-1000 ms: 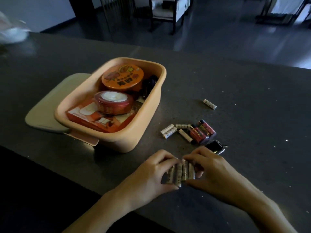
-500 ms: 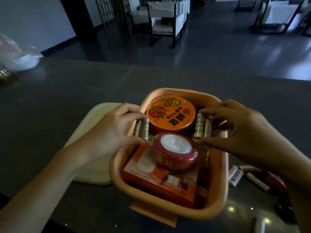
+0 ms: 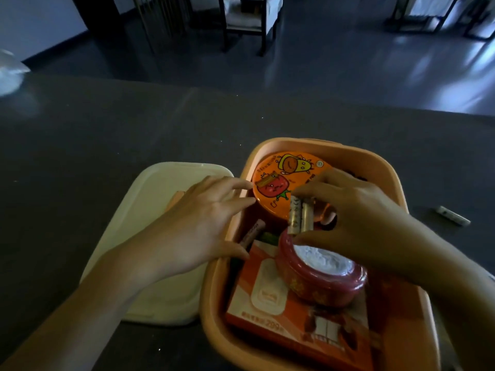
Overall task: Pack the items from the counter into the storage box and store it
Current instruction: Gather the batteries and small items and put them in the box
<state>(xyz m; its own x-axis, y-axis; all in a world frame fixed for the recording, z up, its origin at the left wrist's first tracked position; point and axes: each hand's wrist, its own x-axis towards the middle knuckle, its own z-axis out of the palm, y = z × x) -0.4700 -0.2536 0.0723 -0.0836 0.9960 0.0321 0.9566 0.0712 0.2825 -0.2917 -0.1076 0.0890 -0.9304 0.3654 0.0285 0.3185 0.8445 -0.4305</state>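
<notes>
Two batteries [image 3: 301,215] were pinched side by side between the thumb and curled fingers of the right hand [image 3: 356,218]. They were held upright, apparently so that they could be slipped into the narrow gap below that hand, between the orange round tin [image 3: 284,180] and the red tub [image 3: 321,269]. The left hand [image 3: 198,231] was spread with its fingers straight over the rim of the storage box [image 3: 396,162], and nothing was gripped in it. A loose battery [image 3: 253,234] was seen lying slanted just beneath its fingertips, inside the box wall, probably because the middle was already taken up. The box was placed directly under both hands, its floor covered by a flat orange carton [image 3: 267,298]. The cream lid [image 3: 166,210] was laid under the left wrist, out of the way of the opening. One more battery [image 3: 452,216] was left on the counter [image 3: 107,129] beyond the right hand, so the packing was judged unfinished.
</notes>
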